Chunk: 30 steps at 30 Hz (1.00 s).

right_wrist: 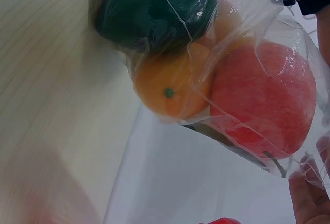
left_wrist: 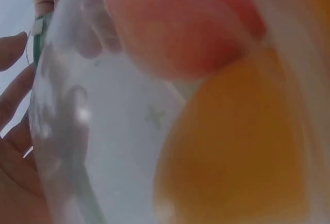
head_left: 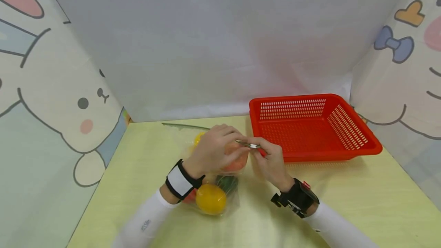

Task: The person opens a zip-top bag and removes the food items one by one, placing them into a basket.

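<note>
A clear zip bag [right_wrist: 198, 103] holds several fruits: a red fruit [right_wrist: 263, 98], an orange mandarin [right_wrist: 175, 82], a dark green fruit or vegetable [right_wrist: 154, 13] and a yellow fruit [head_left: 211, 199]. A thin green zip strip [head_left: 186, 126] runs along the bag's far edge. My left hand [head_left: 215, 150] pinches that edge near its right end, over the red fruit. Right beside it my right hand [head_left: 270, 160] pinches the small white slider [head_left: 253, 146] on the strip. The fingertips of both hands are close together there.
A red plastic basket [head_left: 310, 129] with slotted walls stands at the back right, just beyond my right hand. The pale yellow table [head_left: 344, 198] meets a white back wall [head_left: 220, 49]. Cartoon-printed panels [head_left: 75, 121] stand on both sides.
</note>
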### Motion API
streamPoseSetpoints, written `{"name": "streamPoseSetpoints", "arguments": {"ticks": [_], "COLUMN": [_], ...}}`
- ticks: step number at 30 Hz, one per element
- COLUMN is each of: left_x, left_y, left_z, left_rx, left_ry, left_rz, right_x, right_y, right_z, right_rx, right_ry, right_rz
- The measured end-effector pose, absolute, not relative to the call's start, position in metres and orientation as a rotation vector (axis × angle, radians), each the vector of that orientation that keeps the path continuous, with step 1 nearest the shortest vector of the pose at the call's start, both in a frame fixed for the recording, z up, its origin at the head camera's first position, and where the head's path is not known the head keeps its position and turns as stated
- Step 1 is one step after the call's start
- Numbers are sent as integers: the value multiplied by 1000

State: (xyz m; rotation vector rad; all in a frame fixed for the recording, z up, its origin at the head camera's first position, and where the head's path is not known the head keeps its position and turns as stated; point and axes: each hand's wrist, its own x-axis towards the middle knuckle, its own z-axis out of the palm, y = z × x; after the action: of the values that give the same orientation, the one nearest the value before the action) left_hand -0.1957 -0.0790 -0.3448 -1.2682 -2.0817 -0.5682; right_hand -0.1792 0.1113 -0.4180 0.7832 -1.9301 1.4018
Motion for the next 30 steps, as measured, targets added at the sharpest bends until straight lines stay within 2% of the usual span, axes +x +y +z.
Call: {"name": "streamPoseSetpoints", "arguments": {"ticks": [15, 30], "left_x": [-191, -191], "left_y": [-65, -63], "left_z": [-353, -356], "left_rx": [-1236, -1241], "left_ry": [-2136, -2103], "left_rz": [-505, -434], "right_x": [-165, -164], "right_y": [132, 135], "right_z": [-404, -415], "right_rx": [898, 810], "right_ry": [-1774, -1776], "right_rz": [1302, 1370]}}
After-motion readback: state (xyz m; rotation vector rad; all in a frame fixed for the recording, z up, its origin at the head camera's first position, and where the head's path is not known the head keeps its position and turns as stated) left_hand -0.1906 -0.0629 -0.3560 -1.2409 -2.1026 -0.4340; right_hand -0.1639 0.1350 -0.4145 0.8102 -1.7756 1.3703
